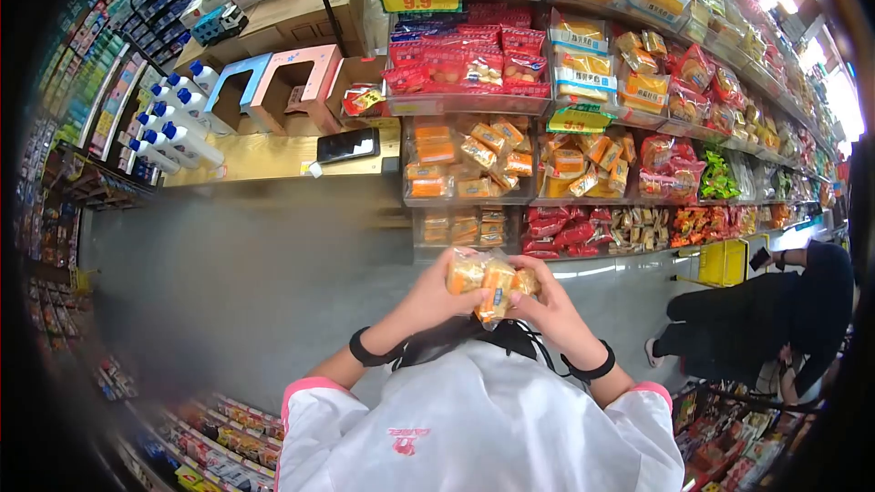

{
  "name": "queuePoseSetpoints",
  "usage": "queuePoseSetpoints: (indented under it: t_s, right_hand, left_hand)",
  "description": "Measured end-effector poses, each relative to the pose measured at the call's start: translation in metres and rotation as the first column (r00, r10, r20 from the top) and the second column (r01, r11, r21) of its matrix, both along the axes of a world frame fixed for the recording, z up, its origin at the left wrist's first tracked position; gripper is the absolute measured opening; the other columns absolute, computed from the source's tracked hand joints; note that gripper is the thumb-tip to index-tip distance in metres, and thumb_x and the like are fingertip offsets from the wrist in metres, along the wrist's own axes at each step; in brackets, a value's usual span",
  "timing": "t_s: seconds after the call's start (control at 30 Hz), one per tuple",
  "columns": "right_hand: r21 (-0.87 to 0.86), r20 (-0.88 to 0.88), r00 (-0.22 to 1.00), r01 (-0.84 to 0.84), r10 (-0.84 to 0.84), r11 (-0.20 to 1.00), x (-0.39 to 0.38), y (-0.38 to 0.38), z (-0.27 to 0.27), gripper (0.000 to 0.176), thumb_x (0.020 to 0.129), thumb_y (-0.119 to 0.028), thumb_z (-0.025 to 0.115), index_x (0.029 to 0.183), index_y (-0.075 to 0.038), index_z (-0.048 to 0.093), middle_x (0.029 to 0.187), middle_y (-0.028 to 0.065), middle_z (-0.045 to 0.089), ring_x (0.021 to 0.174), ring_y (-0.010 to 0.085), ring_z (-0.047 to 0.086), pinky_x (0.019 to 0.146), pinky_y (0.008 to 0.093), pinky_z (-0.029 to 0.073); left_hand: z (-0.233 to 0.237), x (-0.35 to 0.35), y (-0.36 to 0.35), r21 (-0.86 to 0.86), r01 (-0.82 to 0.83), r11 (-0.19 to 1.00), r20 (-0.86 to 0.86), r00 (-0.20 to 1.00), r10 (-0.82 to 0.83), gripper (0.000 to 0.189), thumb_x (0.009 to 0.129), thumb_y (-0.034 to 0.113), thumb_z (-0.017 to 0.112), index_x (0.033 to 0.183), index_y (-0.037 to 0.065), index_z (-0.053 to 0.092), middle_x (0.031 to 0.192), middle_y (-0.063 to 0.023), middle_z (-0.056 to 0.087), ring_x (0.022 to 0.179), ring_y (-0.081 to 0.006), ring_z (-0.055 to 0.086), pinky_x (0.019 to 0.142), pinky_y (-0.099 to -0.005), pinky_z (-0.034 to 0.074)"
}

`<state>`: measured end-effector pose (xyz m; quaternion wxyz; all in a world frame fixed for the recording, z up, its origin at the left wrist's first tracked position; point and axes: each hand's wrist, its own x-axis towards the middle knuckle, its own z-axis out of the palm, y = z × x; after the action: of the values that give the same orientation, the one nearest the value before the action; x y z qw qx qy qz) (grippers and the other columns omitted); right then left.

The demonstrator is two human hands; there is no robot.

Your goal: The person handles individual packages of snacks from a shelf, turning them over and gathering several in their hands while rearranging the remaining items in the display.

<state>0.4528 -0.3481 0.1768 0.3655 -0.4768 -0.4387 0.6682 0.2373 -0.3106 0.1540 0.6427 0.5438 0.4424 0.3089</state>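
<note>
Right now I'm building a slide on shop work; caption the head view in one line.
Left hand and right hand hold clear-wrapped orange snack packs before stocked snack shelves.

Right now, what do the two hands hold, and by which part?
Both hold one packet of orange snacks: the left hand grips its left end, the right hand its right end.

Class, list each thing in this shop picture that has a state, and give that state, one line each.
snack pack: held in both hands
left hand: shut on snack pack
right hand: shut on snack pack
phone: flat on counter, screen dark
bottles: capped
</note>
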Motion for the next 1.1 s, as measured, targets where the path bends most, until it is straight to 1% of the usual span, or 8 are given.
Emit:
queuePoseSetpoints:
  t_s: [0.07,0.2,0.43,0.53,0.67,0.77,1.0,1.1]
  right_hand:
    - [-0.109,-0.203,0.979,0.013,-0.036,0.994,-0.018,-0.004,0.016,0.055,0.092,-0.002,0.056,0.141,-0.008,0.032,0.131,0.0097,0.035,0.120,0.0235,0.048,0.091,0.0391,0.055]
    - [-0.152,-0.175,0.982,0.041,-0.068,0.988,-0.041,-0.004,0.030,0.058,0.092,0.000,0.055,0.142,-0.008,0.029,0.129,0.0137,0.039,0.107,0.0218,0.057,0.080,0.0361,0.059]
    - [-0.119,-0.175,0.983,-0.082,0.060,0.989,-0.067,0.006,0.018,0.057,0.091,-0.008,0.063,0.137,-0.003,0.030,0.102,0.0096,0.061,0.075,0.0128,0.061,0.062,0.0271,0.053]
    - [-0.062,-0.065,0.989,-0.135,0.131,0.989,-0.082,0.009,0.013,0.053,0.090,-0.010,0.065,0.133,-0.002,0.034,0.101,0.0095,0.061,0.075,0.0126,0.061,0.063,0.0264,0.052]
    - [-0.227,-0.005,0.974,-0.222,0.227,0.948,-0.100,0.014,0.001,0.046,0.090,-0.014,0.066,0.124,-0.001,0.039,0.106,0.0093,0.058,0.078,0.0116,0.061,0.065,0.0269,0.053]
    - [-0.178,0.050,0.942,-0.318,0.331,0.931,-0.117,0.011,-0.014,0.043,0.092,-0.019,0.065,0.124,0.000,0.043,0.112,0.0086,0.052,0.086,0.0114,0.061,0.072,0.0281,0.054]
    - [-0.385,-0.160,0.908,-0.419,0.388,0.822,-0.112,0.040,-0.059,0.052,0.095,-0.019,0.059,0.140,-0.005,0.038,0.108,0.0080,0.056,0.088,0.0139,0.061,0.081,0.0308,0.055]
    - [-0.431,0.064,0.906,-0.353,0.418,0.831,-0.080,0.075,-0.146,0.038,0.094,-0.019,0.060,0.128,-0.005,0.052,0.101,0.0062,0.059,0.088,0.0139,0.060,0.079,0.0306,0.055]
  left_hand:
    - [-0.006,-0.018,-0.002,-0.176,0.001,0.984,0.202,0.979,0.035,0.059,0.081,0.023,0.076,0.126,0.002,0.045,0.114,-0.0088,0.060,0.103,-0.0147,0.058,0.089,-0.0296,0.048]
    - [0.002,-0.056,-0.004,-0.463,0.203,0.863,0.543,0.834,0.095,0.051,0.086,0.015,0.068,0.130,-0.001,0.046,0.120,-0.0101,0.059,0.109,-0.0177,0.059,0.092,-0.0332,0.050]
    - [-0.011,-0.105,-0.032,-0.470,0.196,0.861,0.593,0.792,0.144,0.060,0.079,0.014,0.069,0.132,-0.003,0.047,0.124,-0.0138,0.059,0.111,-0.0228,0.060,0.094,-0.0378,0.050]
    - [-0.014,-0.118,-0.047,-0.467,0.231,0.853,0.562,0.823,0.085,0.063,0.076,0.015,0.071,0.131,-0.004,0.048,0.123,-0.0139,0.060,0.110,-0.0229,0.061,0.093,-0.0380,0.050]
    - [-0.030,-0.132,-0.065,-0.406,0.309,0.860,0.559,0.829,-0.034,0.064,0.074,0.015,0.073,0.130,-0.003,0.050,0.124,-0.0121,0.059,0.111,-0.0211,0.059,0.095,-0.0350,0.047]
    - [-0.041,-0.134,-0.077,-0.374,0.360,0.855,0.656,0.754,-0.030,0.057,0.079,0.017,0.074,0.129,0.001,0.052,0.119,-0.0068,0.061,0.110,-0.0157,0.057,0.096,-0.0319,0.044]
    - [-0.080,-0.162,-0.100,-0.513,0.157,0.844,0.629,0.738,0.245,0.062,0.074,0.009,0.073,0.131,0.001,0.049,0.123,-0.0104,0.059,0.113,-0.0205,0.058,0.096,-0.0356,0.047]
    - [-0.108,-0.171,-0.109,-0.582,0.009,0.813,0.585,0.698,0.412,0.057,0.078,0.007,0.071,0.130,0.000,0.049,0.119,-0.0083,0.060,0.107,-0.0179,0.060,0.091,-0.0325,0.049]
